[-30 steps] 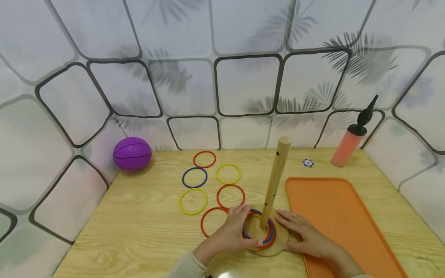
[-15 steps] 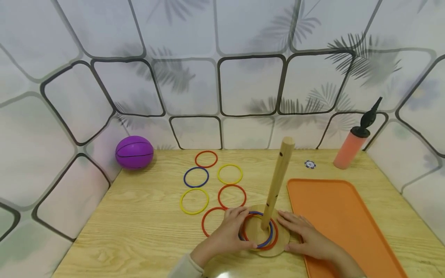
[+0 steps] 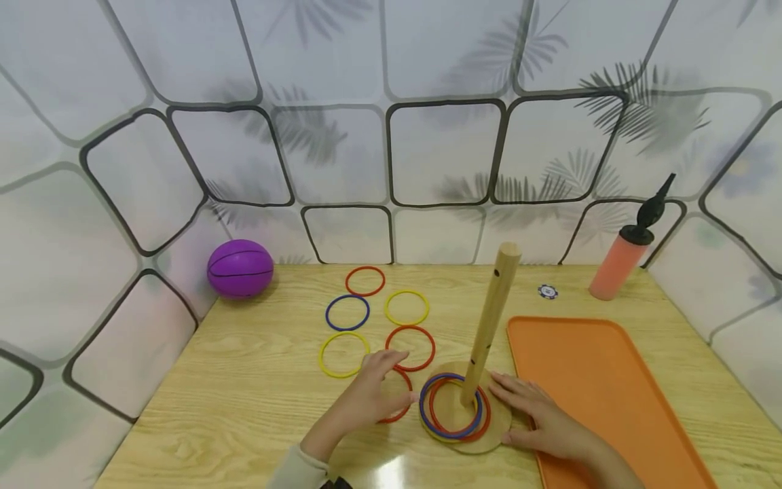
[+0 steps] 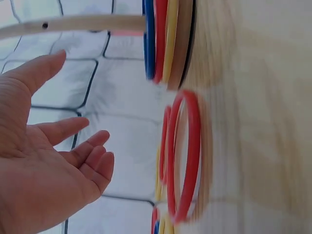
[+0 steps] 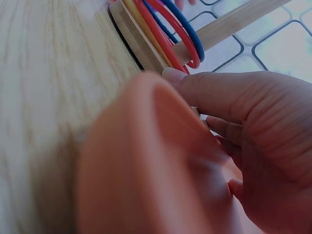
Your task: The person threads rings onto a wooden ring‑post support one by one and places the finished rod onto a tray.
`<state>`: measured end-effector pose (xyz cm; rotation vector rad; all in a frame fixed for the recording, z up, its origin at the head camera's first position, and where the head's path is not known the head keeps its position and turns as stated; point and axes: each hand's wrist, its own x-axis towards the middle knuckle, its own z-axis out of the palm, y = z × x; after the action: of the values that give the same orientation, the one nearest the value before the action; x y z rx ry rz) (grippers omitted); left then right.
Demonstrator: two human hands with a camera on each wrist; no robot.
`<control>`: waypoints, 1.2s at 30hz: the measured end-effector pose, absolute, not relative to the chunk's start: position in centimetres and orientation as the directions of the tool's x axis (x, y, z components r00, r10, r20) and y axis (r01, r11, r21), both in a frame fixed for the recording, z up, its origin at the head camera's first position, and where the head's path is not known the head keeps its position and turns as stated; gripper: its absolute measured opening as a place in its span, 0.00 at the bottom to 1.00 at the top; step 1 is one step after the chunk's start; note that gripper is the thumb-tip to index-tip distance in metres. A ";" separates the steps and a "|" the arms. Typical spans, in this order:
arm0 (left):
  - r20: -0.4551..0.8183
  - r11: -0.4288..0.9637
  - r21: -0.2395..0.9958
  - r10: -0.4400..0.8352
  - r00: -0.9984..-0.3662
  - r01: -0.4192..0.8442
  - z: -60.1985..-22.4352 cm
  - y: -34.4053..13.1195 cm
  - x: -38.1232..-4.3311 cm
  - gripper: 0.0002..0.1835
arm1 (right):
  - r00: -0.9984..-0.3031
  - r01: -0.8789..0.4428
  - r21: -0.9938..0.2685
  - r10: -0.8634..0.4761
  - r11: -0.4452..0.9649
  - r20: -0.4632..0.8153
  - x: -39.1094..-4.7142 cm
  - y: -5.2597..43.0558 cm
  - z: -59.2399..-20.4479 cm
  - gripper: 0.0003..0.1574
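Note:
A ring toss stand has an upright wooden post on a round wooden base. Blue, red and yellow rings lie stacked round the foot of the post. My right hand holds the base's right edge between thumb and fingers; the right wrist view shows the thumb tip on the rim. Left of the stand, my left hand hovers with fingers spread, holding nothing. Below it lies a loose red ring, partly hidden by the hand in the head view. Another red ring lies just beyond.
Farther back lie yellow, blue and red rings, with another yellow ring at the left. An orange tray sits under my right forearm. A purple ball, a poker chip and a pink hand pump stand near the wall.
My left hand has let go of the stacked rings and moved left, over the loose red ring. The blue ring has shifted left on the stack. My right hand stays at the base.

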<state>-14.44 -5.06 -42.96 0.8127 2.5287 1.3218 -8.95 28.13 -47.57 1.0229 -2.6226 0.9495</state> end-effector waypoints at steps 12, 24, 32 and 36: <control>0.130 0.473 0.825 0.373 -0.919 0.309 -43.2 -11.0 -16.5 0.37 | -0.734 -0.678 -0.474 -0.558 0.562 0.388 -8.9 28.1 -47.4 0.43; 0.064 0.638 0.740 0.247 -0.967 0.212 -44.3 -14.6 -18.4 0.42 | -0.726 -0.687 -0.460 -0.558 0.562 0.403 -8.9 28.2 -47.6 0.43; -0.023 0.655 0.729 0.315 -0.949 0.200 -45.0 -15.6 -19.7 0.48 | -0.737 -0.673 -0.480 -0.557 0.562 0.382 -8.8 28.2 -47.5 0.43; -0.036 0.685 0.697 0.326 -0.945 0.210 -45.3 -15.4 -20.0 0.49 | -0.732 -0.680 -0.474 -0.561 0.559 0.388 -8.9 28.2 -47.6 0.43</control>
<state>-20.01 -15.39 -45.27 0.4386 2.7381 1.1035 -8.91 28.19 -47.55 1.0469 -2.5993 0.9160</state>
